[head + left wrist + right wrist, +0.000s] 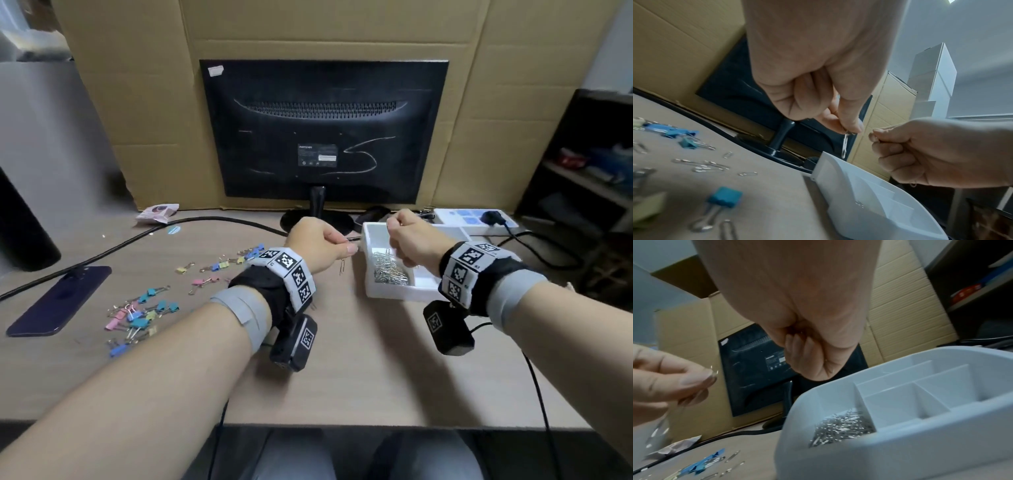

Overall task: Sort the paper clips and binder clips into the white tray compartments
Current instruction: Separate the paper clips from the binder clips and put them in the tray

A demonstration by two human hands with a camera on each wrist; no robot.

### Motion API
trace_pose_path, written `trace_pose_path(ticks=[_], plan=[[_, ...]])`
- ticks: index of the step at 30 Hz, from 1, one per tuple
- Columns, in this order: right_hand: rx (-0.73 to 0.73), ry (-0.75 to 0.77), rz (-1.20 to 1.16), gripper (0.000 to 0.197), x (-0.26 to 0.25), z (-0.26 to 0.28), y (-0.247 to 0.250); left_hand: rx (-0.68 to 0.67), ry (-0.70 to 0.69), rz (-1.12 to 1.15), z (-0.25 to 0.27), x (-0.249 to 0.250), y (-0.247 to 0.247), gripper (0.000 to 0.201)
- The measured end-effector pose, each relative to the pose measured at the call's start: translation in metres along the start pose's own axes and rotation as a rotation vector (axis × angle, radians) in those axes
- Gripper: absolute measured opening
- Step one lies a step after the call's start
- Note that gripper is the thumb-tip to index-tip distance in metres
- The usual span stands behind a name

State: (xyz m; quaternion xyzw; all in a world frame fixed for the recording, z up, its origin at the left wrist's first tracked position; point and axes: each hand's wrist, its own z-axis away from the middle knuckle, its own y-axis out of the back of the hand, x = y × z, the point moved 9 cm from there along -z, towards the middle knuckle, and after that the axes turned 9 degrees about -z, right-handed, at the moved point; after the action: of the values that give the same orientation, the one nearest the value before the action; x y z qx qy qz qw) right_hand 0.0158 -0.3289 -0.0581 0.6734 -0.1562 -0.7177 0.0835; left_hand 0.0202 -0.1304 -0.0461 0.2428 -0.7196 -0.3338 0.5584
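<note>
I pinch a thin silver wire paper clip (pixel 844 146) in my left hand (pixel 317 245) fingers (pixel 851 116), mid-frame, beside the white plastic tray (pixel 371 291); my right hand (pixel 412 240) is curled, maybe holding clips; next, drop it on the silver pile (pixel 390 272).

Looked like an improvised office desk. Wood-grain surface (pixel 342 359) carried a black monitor (pixel 323 130) at 12 o'clock, back turned, against cardboard sheets (pixel 154 102); power strip (pixel 476 221) at 1 o'clock, dark phone (pixel 60 301) at 9 o'clock, scattered binder clips (pixel 144 315) beside it, shelving (pixel 589 164) at 3 o'clock.

White tray (pixel 371 291), silver paper clips (pixel 392 272)
</note>
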Motion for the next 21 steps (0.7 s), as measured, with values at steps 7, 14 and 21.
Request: trace_pose_path(ticks=[7,14,21], plan=[[0.055,-0.034,-0.184,0.012,0.024,-0.009,0.002,0.062,-0.034,0.088,-0.019,0.024,-0.021,0.011],[0.022,0.005,-0.17,0.02,0.025,-0.023,-0.005,0.11,-0.005,0.12,-0.028,0.015,-0.028,0.012],[0.068,0.021,0.053,0.025,0.034,-0.035,0.009,0.114,0.0,0.121,-0.031,0.014,-0.029,0.012]])
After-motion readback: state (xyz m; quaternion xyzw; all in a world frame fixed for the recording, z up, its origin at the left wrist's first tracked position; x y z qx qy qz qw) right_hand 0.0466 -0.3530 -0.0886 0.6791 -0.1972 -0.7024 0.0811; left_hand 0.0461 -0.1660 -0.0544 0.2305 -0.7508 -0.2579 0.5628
